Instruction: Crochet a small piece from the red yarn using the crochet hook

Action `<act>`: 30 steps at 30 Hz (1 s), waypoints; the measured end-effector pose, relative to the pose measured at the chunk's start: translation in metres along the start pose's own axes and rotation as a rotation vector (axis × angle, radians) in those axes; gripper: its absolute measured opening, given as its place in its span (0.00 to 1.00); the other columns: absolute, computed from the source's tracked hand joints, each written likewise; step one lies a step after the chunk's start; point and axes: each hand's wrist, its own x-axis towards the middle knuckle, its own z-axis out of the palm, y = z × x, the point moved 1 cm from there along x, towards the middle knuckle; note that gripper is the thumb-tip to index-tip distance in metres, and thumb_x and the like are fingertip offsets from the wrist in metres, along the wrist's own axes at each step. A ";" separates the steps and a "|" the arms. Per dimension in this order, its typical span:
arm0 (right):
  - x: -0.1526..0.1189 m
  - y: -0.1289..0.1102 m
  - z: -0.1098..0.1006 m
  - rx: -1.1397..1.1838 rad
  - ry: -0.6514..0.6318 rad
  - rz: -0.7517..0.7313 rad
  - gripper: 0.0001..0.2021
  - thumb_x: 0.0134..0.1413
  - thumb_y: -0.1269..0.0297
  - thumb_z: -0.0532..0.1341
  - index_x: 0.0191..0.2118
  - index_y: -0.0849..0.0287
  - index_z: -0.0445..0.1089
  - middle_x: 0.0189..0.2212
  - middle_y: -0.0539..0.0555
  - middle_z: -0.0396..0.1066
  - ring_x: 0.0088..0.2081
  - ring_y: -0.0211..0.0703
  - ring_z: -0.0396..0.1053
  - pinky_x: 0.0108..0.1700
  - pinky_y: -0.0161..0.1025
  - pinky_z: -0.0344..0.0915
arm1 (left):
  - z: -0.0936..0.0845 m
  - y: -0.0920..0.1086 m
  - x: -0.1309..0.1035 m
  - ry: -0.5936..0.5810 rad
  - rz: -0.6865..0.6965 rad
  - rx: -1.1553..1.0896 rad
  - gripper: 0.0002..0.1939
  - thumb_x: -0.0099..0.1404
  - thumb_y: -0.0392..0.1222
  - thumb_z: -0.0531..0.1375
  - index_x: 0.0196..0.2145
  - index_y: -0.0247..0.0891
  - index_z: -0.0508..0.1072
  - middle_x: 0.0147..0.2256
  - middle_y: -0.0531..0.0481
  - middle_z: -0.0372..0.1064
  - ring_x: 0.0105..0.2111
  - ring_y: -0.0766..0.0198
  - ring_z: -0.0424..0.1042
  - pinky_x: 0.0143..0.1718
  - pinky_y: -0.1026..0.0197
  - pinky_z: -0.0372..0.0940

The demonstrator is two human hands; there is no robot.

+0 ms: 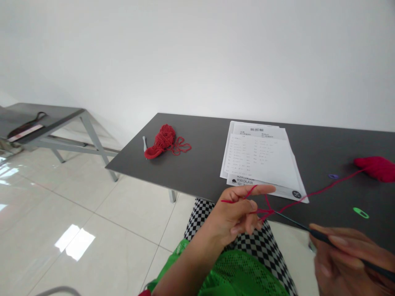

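My left hand (239,209) is over the table's front edge, index finger stretched out and the other fingers curled with the thumb. Red yarn (268,202) loops over the index finger and runs between the curled fingers. My right hand (348,257), at the lower right, grips a crochet hook (321,236) with a dark handle. The hook's thin metal tip meets the yarn just right of the left fingertips. From there a strand slants up to a red yarn ball (378,168) at the right edge. Whether a stitch sits on the hook is too small to tell.
Printed sheets (257,154) lie on the dark table (197,164). A green stitch marker (361,212) and a purple one (333,176) lie at right. On the left are another red yarn bundle (166,136) and a grey-handled tool (145,144). A second table (58,113) stands farther left.
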 end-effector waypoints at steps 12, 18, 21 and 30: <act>-0.001 0.023 -0.023 0.196 -0.101 0.079 0.08 0.60 0.60 0.69 0.41 0.57 0.73 0.26 0.48 0.64 0.20 0.33 0.59 0.28 0.36 0.66 | 0.005 -0.003 0.001 0.021 -0.114 0.143 0.15 0.62 0.38 0.60 0.45 0.32 0.80 0.12 0.58 0.64 0.10 0.76 0.57 0.15 0.71 0.49; -0.002 0.027 -0.025 0.275 -0.175 0.055 0.04 0.65 0.67 0.64 0.43 0.60 0.72 0.40 0.56 0.69 0.19 0.30 0.58 0.27 0.37 0.59 | 0.010 -0.002 -0.002 0.010 -0.118 0.271 0.12 0.64 0.43 0.62 0.38 0.31 0.80 0.12 0.59 0.63 0.12 0.76 0.61 0.13 0.72 0.49; -0.002 0.025 -0.025 0.251 -0.171 0.010 0.05 0.63 0.68 0.66 0.41 0.63 0.72 0.40 0.58 0.69 0.20 0.31 0.59 0.26 0.36 0.57 | 0.007 -0.006 -0.001 -0.010 -0.100 0.211 0.16 0.63 0.49 0.63 0.36 0.31 0.79 0.12 0.58 0.64 0.11 0.76 0.59 0.15 0.72 0.54; -0.011 0.027 -0.037 0.171 -0.086 0.065 0.05 0.60 0.65 0.67 0.40 0.58 0.73 0.35 0.54 0.67 0.29 0.40 0.65 0.26 0.36 0.62 | 0.008 -0.011 0.003 -0.015 -0.024 -0.019 0.15 0.58 0.49 0.65 0.35 0.33 0.77 0.10 0.61 0.59 0.10 0.77 0.54 0.24 0.69 0.70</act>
